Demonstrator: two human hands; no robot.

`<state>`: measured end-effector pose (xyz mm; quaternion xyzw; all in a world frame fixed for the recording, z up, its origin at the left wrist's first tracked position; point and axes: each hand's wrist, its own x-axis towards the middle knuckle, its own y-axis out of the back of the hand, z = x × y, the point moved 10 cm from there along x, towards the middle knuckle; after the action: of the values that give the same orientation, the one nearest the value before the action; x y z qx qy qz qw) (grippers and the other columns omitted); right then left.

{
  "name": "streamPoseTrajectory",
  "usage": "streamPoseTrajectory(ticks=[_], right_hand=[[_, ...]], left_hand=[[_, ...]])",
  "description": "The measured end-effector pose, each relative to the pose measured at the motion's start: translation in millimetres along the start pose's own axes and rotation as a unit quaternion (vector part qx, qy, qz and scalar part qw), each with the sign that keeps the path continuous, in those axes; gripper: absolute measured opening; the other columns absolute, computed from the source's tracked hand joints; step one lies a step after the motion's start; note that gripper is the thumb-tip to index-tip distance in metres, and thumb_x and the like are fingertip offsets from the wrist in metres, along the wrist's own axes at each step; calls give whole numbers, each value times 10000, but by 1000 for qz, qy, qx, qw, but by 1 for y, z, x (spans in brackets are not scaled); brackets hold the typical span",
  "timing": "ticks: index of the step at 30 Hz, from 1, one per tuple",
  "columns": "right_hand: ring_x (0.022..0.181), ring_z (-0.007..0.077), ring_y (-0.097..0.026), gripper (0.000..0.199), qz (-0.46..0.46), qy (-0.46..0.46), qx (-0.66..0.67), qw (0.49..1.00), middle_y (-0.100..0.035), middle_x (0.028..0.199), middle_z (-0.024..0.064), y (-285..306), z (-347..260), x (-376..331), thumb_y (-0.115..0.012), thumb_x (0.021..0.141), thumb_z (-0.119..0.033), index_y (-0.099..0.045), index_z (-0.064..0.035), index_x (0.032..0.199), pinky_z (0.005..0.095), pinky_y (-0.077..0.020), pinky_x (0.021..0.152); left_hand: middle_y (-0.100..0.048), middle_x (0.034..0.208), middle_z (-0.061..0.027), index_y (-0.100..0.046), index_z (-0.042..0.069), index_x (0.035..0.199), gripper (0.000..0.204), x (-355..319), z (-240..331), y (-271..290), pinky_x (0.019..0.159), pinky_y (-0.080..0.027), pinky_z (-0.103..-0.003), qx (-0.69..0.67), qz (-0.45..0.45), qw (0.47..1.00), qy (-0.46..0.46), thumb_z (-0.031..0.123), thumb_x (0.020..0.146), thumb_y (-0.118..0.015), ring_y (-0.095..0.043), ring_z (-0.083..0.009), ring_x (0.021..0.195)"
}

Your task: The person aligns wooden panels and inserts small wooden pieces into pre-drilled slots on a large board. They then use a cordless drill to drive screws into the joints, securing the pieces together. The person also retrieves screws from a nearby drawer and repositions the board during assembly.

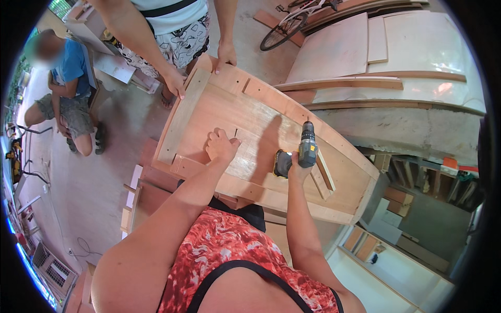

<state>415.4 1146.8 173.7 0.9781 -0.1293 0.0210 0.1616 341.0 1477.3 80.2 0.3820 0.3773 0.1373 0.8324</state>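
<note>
A large wooden panel [219,107] with strips along its edges lies in front of me, its right end tapering. My right hand [299,166] grips the handle of a cordless drill [308,146], black and grey with a yellow patch; its bit points away from me over the panel's far strip. Over the panel's middle, my left hand [223,146] has its fingers curled, with a thin dark screw [236,132] upright at the fingertips. Two loose wood strips [326,171] rest on the panel just right of the drill.
Across from me a person's hands [226,53] hold the panel's far left corner. Another person [73,88] sits at the left. Boards [334,49] lean at the far right near a bicycle [284,30]. A white cabinet-like piece [386,281] stands at the lower right.
</note>
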Motion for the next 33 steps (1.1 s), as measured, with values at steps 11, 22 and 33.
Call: streamPoseTrajectory(ticks=[11,22,33], right_hand=[[933,172,-647,567,-172,-19,25,985,-643,1053,54,2,26,-9,-718,842,21,-490,-32,1359,323,-536,830],[893,171,-660,508,-293,-94,71,949,-698,1007,61,3,-29,-19,-713,667,4,-660,-13,1172,329,-540,783],[885,165,-681,507,-297,-111,45,947,-731,1067,101,-45,-87,-93,-679,668,57,-648,-8,1170,315,-566,722]], left_hand=[[-696,1076,-152,-672,70,1071,196,38,39,-26,875,-544,-459,65,117,987,-87,201,925,-664,-665,-338,1046],[-707,884,-92,-638,32,1067,150,-9,13,7,639,-559,-329,-469,-174,865,-18,46,959,-536,-718,-198,798],[-718,995,-116,-670,-29,1107,227,19,-3,20,730,-576,-321,-462,-251,848,-61,-29,888,-607,-731,-226,966]])
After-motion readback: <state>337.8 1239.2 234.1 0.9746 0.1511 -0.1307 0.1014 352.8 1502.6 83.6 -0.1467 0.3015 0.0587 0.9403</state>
